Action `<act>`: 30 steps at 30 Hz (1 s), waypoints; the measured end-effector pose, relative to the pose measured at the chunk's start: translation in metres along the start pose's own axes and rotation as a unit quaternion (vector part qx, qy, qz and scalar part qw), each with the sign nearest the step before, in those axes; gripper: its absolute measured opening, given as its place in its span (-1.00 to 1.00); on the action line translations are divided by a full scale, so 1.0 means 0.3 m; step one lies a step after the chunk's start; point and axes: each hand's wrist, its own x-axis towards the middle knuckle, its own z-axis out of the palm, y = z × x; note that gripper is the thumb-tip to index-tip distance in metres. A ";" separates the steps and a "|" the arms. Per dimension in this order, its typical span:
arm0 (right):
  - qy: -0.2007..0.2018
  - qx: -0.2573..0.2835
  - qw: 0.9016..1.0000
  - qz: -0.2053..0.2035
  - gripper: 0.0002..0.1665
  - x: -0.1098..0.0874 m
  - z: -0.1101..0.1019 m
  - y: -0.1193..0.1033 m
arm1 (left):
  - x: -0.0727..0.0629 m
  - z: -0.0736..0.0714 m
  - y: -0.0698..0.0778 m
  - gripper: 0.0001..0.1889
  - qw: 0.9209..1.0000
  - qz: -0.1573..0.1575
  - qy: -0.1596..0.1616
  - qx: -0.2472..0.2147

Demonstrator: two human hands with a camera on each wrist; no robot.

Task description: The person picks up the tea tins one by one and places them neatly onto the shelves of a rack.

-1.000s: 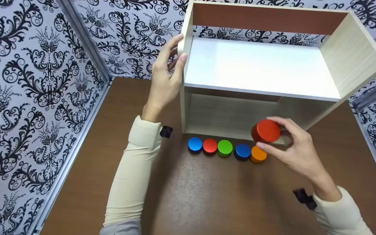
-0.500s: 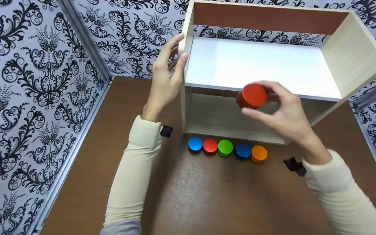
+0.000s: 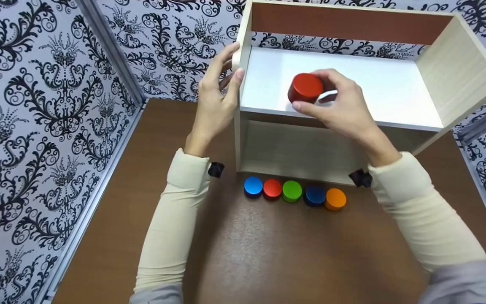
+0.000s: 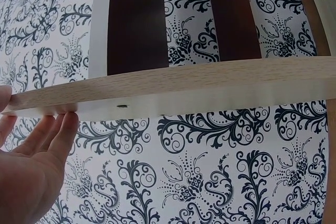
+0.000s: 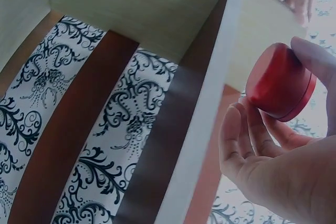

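My right hand (image 3: 344, 103) holds a round red tin (image 3: 306, 88) between thumb and fingers, over the front part of the white upper shelf (image 3: 268, 80). A seam near one end of the tin (image 5: 281, 83) shows in the right wrist view. With thumb on one side and fingers on the other, my left hand (image 3: 217, 97) grips the front edge of the wooden shelf unit's left side panel (image 4: 210, 80). In front of the unit stands a row of smaller round pieces: light blue (image 3: 253, 186), red (image 3: 272, 188), green (image 3: 292, 191), dark blue (image 3: 314, 195) and orange (image 3: 335, 199).
The shelf unit stands at the back of the brown table (image 3: 260, 253), its right side panel (image 3: 458, 76) rising beside the upper shelf. A lower compartment (image 3: 298, 147) opens below. Patterned walls (image 3: 49, 105) enclose the left side and back.
My right hand has carried the red tin up and to the left, from above the orange piece to over the upper shelf. My left hand keeps its grip on the side panel.
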 end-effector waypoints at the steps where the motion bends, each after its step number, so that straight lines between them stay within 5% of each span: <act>1: -0.004 -0.004 1.000 0.007 -0.26 0.011 0.002 0.003 | 0.000 0.000 0.000 -0.58 1.000 0.000 -0.001 0.000; 12: -0.022 -0.037 0.998 0.045 -0.20 0.086 0.032 0.026 | -0.001 -0.001 0.000 -0.57 1.000 0.004 0.000 -0.001; 30: -0.027 -0.057 0.998 0.026 -0.01 0.058 0.037 0.046 | -0.001 -0.004 0.002 -0.57 1.000 0.004 -0.002 0.006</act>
